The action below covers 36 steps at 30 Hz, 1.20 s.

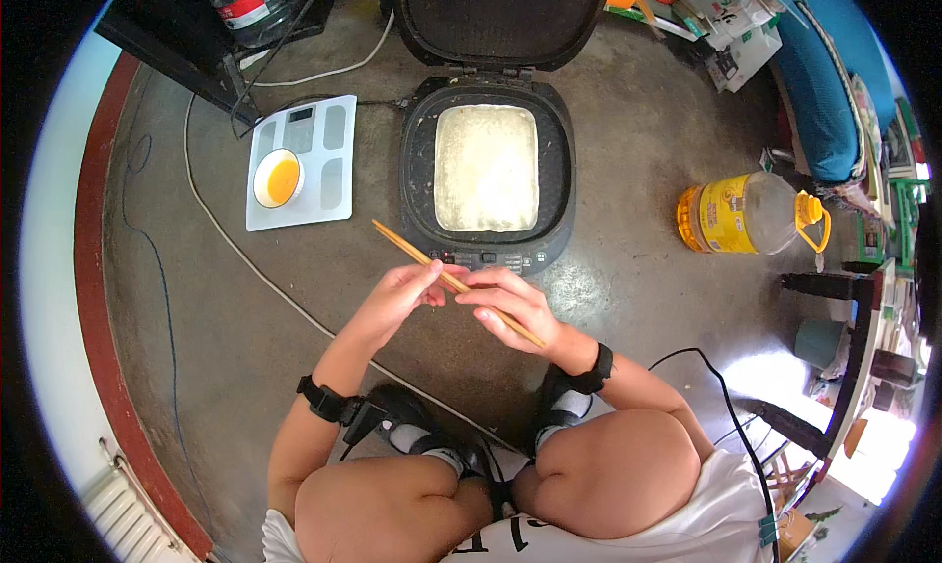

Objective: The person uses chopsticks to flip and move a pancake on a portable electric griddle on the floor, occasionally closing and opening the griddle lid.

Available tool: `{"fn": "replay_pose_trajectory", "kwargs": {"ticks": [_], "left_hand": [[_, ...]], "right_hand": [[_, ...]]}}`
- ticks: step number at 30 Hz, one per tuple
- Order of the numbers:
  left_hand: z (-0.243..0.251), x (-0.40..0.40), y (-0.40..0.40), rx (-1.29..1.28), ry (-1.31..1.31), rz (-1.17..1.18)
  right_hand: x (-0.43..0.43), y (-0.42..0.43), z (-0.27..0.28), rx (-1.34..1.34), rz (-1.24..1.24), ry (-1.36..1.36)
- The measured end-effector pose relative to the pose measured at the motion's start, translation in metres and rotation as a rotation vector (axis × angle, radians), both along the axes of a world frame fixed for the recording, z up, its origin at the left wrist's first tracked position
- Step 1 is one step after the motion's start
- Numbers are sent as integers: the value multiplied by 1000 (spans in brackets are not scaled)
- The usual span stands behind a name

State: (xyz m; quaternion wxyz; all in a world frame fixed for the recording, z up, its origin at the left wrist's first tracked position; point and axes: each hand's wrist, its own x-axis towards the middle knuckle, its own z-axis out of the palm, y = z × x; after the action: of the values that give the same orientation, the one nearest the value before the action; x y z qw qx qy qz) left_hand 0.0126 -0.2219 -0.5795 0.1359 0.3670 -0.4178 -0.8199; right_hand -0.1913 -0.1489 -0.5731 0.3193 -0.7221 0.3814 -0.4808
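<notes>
Both hands hold a pair of wooden chopsticks [412,251] slantwise in front of the griddle's control panel. My left hand [413,292] grips them near the middle with thumb and fingers. My right hand [515,309] has its fingers around the lower right part. Beyond the hands, an electric griddle [563,195] stands with its dark lid [500,19] raised. A pale, roughly square flatbread [486,169] lies flat on its plate. To the left, a white bowl [259,184] of beaten egg [284,180] rests on a white scale [309,213].
On the right an oil bottle [751,213] with a yellow cap lies on the floor. A pale cable [268,283] crosses the floor from the left towards the feet. A large plastic bottle [257,11] is at the upper left, and a dark-legged table [846,364] stands at the right.
</notes>
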Motion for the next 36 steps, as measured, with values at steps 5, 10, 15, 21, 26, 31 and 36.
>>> {"fn": "replay_pose_trajectory", "kwargs": {"ticks": [5, 10, 15, 21, 26, 31, 36], "left_hand": [[-4, 2, 3, 102, 16, 19], [-9, 2, 6, 118, -10, 71], [-7, 4, 2, 142, 22, 78], [-11, 17, -2, 120, -81, 8], [-8, 16, -2, 152, -73, 15], [-11, 19, -2, 154, -83, -15], [-11, 19, -1, 155, -93, -6]], "right_hand": [[-3, 7, -7, 22, 42, 66], [-2, 5, -7, 13, 50, 139], [-6, -2, -4, 29, 70, 166], [-9, -6, 2, 78, 120, 148], [-7, -4, 0, 63, 112, 128], [-6, -2, 0, 73, 114, 134], [-6, -2, -1, 58, 116, 142]]}}
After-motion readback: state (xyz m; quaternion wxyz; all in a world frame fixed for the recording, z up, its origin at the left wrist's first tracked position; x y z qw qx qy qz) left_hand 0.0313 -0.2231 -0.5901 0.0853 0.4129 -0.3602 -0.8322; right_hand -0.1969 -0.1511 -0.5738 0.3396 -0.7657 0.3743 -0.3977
